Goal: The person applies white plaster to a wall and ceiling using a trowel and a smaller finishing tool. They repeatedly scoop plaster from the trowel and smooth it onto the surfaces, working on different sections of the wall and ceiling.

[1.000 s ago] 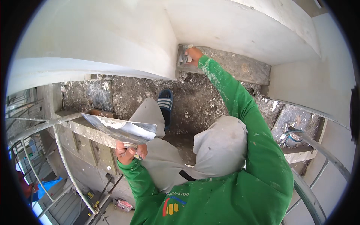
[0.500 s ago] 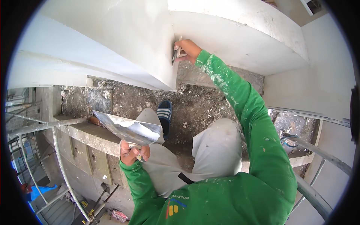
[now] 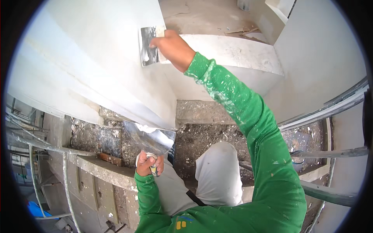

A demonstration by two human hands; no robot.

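My right hand (image 3: 171, 46) grips a smaller putty knife (image 3: 149, 46) with white paste on its metal blade. The blade lies against the white wall (image 3: 116, 58) close to its corner edge. Lower down, my left hand (image 3: 149, 164) is closed round the handle of a wide putty knife (image 3: 151, 139), held in front of my legs. White putty (image 3: 149, 129) spreads along the far part of that wide blade. Both green sleeves are spotted with dried white paste.
A low curved white ledge (image 3: 233, 50) runs beyond the wall corner. Grey scaffold pipes (image 3: 334, 152) stand at right, and more pipes (image 3: 66, 186) at left. Debris-strewn rough floor (image 3: 210, 143) lies under my knees, beside a concrete edge (image 3: 108, 171).
My right hand has moved up along the wall corner with its knife, whose blade now shows flat. My left hand with the wide knife appears slightly right and lower. The view has shifted upward.
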